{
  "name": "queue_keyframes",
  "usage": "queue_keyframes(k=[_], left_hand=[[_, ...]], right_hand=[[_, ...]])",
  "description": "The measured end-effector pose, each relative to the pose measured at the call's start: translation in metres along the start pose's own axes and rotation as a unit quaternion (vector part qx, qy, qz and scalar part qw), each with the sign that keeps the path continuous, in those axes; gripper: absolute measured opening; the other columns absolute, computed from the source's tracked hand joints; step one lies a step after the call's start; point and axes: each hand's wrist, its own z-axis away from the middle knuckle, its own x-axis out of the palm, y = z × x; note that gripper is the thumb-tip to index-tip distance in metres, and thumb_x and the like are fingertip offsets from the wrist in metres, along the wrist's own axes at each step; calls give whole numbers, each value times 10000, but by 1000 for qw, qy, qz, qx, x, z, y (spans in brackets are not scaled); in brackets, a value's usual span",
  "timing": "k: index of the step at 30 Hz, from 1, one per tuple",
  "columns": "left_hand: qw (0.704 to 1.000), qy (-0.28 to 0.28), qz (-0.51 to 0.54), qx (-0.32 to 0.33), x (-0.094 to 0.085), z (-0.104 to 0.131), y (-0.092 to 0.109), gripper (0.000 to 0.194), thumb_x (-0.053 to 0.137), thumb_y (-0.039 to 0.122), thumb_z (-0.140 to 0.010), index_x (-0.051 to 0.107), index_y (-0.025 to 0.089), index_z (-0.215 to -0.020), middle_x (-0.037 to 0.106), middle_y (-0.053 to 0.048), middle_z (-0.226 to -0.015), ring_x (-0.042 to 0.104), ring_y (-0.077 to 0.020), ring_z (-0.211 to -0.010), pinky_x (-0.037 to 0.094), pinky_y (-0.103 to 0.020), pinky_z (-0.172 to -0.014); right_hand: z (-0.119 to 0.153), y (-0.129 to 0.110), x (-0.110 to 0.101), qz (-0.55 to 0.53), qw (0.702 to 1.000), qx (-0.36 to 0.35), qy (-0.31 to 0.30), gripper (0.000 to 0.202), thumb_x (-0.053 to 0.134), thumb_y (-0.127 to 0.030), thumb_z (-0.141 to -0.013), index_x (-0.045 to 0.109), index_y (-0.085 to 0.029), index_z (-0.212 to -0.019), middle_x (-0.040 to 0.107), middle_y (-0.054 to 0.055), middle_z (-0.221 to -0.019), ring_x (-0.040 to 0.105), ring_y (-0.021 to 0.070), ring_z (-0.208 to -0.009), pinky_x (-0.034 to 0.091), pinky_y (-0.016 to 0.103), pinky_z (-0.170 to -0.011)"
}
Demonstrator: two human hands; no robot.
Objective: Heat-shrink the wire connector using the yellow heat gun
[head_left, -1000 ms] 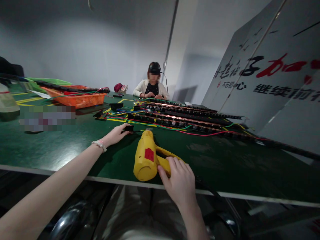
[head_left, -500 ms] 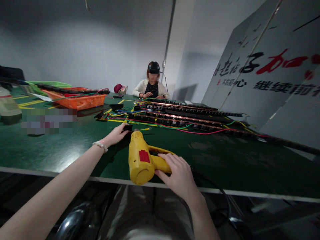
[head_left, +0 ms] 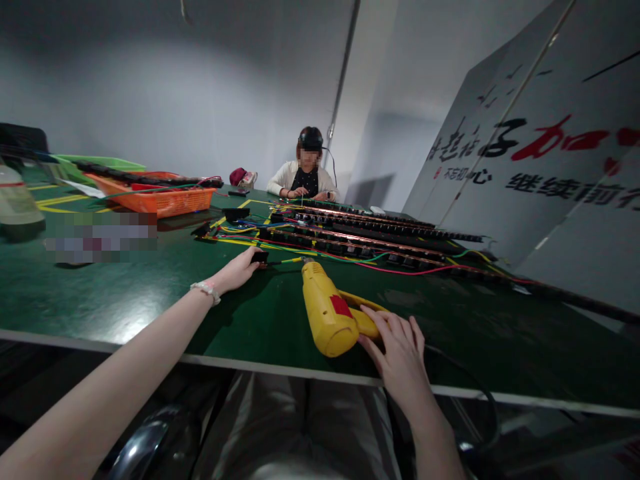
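Note:
My right hand [head_left: 400,340] is closed round the handle of a yellow heat gun [head_left: 327,313] with a red label, low over the green table. The gun's nozzle points away from me, close to the far end of a yellow-and-green wire [head_left: 291,261]. My left hand [head_left: 239,270], wearing a pale bracelet at the wrist, pinches a small black block-like piece [head_left: 260,257]. The wire runs out to the right from this piece. A dark cord trails from the heat gun's handle toward the table edge.
Long black strips with copper-coloured bars and coloured wires [head_left: 360,240] lie across the table beyond my hands. An orange basket [head_left: 185,202] and a green tray [head_left: 125,165] stand at the left, near a bottle [head_left: 20,203]. Across the table sits a person [head_left: 304,175].
The heat gun has moved right in my right hand, from beside the black piece to the wire's far end. My left hand has barely shifted.

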Motion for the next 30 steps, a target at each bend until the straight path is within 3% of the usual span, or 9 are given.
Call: queue_keyframes(k=[7, 14, 24, 30], left_hand=[[1000, -6, -8, 11, -2, -1, 1, 413, 407, 309, -827, 500, 133, -1189, 618, -155, -1182, 588, -271, -1107, 438, -419, -981], [1000, -16, 14, 21, -5, 1, 6, 436, 492, 375, -795, 506, 154, -1171, 617, -151, -1194, 599, -278, -1092, 457, -434, -968], [999, -4, -15, 34, -3, -1, -3, 427, 499, 432, -818, 518, 161, -1148, 639, -141, -1139, 611, -283, -1056, 471, -428, -921], [997, 7, -69, 31, -3, 1, -2, 482, 459, 406, -867, 459, 193, -1299, 553, -130, -1306, 529, -285, -1196, 415, -439, -1007]], right_hand=[[8, -5, 2, 33, 999, 26, 32, 486, 401, -549, -910, 529, -240, -1261, 594, 86, -1123, 506, 267, -1072, 331, 474, -954], [12, -16, -2, 56, 997, -6, 54, 490, 417, -543, -905, 508, -221, -1263, 598, 90, -1097, 518, 264, -1022, 325, 448, -930], [18, -48, -7, 75, 994, 1, 76, 472, 415, -501, -924, 527, -176, -1246, 600, 115, -1074, 506, 278, -1007, 326, 455, -932], [19, -57, -5, 89, 992, 15, 84, 461, 394, -503, -936, 540, -183, -1235, 610, 111, -1072, 507, 275, -1007, 319, 457, -942]])
